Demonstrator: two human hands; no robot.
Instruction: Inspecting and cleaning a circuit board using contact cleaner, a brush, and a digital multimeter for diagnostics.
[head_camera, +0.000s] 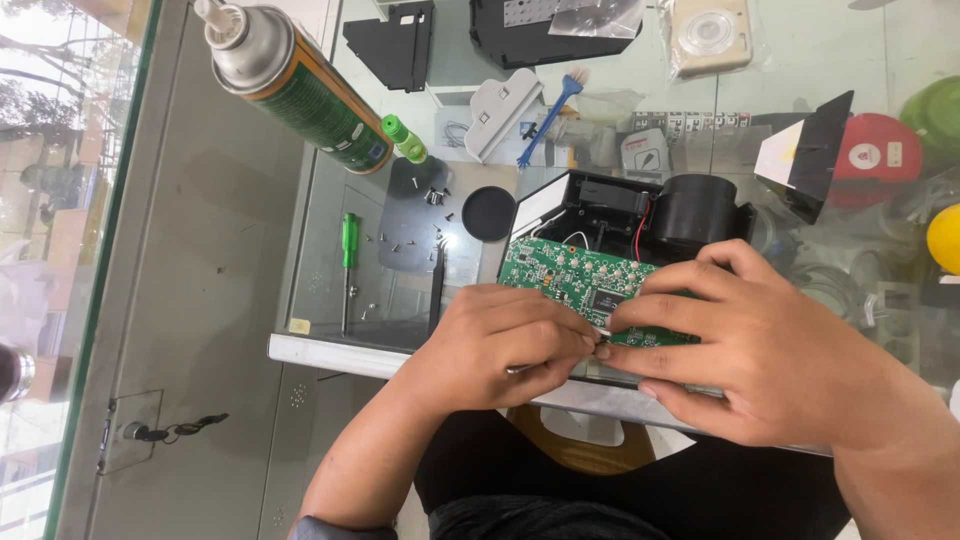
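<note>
A green circuit board lies across an opened black camera body with a round lens barrel. My left hand pinches a thin metal tool, its tip touching the board's near edge. My right hand rests its fingers over the board's right side and holds it steady. Red and white wires run inside the body behind the board.
On the glass table top lie a green-handled screwdriver, several small screws, a black round cap, a spray can, a blue brush, black covers and a compact camera.
</note>
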